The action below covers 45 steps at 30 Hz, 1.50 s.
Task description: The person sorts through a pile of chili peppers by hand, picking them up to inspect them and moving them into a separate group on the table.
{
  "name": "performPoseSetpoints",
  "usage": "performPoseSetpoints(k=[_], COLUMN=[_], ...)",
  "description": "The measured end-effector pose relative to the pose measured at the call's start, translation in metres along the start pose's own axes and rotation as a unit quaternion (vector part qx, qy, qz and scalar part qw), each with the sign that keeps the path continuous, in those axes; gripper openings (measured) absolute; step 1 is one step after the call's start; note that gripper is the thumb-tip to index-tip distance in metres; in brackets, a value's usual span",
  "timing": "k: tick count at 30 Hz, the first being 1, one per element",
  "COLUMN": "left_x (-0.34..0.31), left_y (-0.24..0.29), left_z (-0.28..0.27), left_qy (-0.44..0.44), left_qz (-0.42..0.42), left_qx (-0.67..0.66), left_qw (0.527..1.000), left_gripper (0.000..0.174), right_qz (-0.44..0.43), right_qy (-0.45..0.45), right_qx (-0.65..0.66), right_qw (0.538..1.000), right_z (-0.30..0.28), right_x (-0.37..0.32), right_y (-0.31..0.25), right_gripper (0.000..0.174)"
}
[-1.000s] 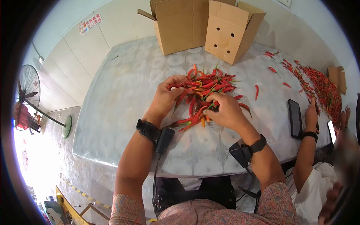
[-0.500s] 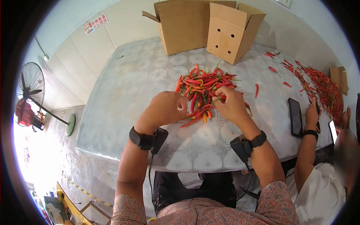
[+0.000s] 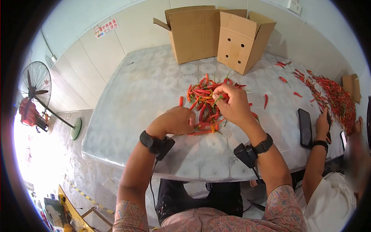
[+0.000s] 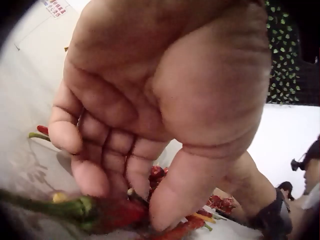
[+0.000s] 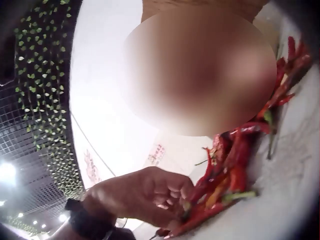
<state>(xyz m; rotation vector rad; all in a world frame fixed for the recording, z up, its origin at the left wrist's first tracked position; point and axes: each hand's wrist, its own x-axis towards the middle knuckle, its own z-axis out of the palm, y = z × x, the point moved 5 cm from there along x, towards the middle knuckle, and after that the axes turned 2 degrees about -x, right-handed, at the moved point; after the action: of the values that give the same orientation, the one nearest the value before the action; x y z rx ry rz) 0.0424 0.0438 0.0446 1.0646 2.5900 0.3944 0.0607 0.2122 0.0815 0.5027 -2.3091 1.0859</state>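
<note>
A loose pile of red chili peppers (image 3: 203, 100), some orange, lies on the table before me. My left hand (image 3: 174, 120) is at the pile's near left edge, palm down. In the left wrist view its thumb and curled fingertips close around a red chili with a green stem (image 4: 115, 212). Beyond its knuckles, a single red chili (image 3: 181, 101) lies apart from the pile. Over the pile's right side, my right hand (image 3: 234, 104) pinches a chili by its green stem end (image 3: 219, 99). A blurred patch hides most of that hand in the right wrist view.
Two cardboard boxes (image 3: 195, 36) (image 3: 239, 42) stand at the back of the table. To the right are a black phone (image 3: 305, 127), scattered chilies, a larger chili heap (image 3: 336, 96) and another person's hand (image 3: 322, 124). A fan (image 3: 34, 91) stands left of the table.
My left hand has drawn back from the pile's left side toward its near left edge. A lone chili now lies left of the pile. My right hand has shifted slightly up over the pile.
</note>
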Motion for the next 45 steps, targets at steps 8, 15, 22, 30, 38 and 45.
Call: performPoseSetpoints(k=[8,15,22,30,38,45], left_x=[0.009,-0.006,0.003,0.05,0.055,0.058], left_y=[0.002,-0.03,-0.03,-0.001,0.0,0.013], left_z=[0.001,-0.026,-0.042,-0.039,-0.011,-0.002], left_qy=[-0.01,0.098,0.161,0.121,0.089,0.117], left_qz=[-0.002,-0.101,-0.059,0.066,0.097,0.052], left_qx=[-0.007,-0.01,-0.27,-0.638,-0.769,-0.768], left_qw=[1.0,0.99,0.948,0.758,0.626,0.627], left_gripper=[0.015,0.022,0.025,0.019,0.019,0.019], right_qz=[0.118,0.057,-0.084,-0.017,0.341,0.344], right_qy=[-0.065,-0.281,-0.295,-0.29,-0.09,-0.099], right_qx=[-0.018,-0.017,-0.115,-0.053,0.412,0.491], right_qw=[0.991,0.958,0.945,0.955,0.84,0.794], right_z=[-0.005,0.017,0.032,0.023,-0.001,0.006], right_x=[-0.016,-0.028,-0.046,-0.035,-0.02,-0.022], right_y=[0.034,0.007,-0.012,-0.003,0.055,0.055], right_gripper=[0.009,0.015,0.022,0.014,0.013,0.013])
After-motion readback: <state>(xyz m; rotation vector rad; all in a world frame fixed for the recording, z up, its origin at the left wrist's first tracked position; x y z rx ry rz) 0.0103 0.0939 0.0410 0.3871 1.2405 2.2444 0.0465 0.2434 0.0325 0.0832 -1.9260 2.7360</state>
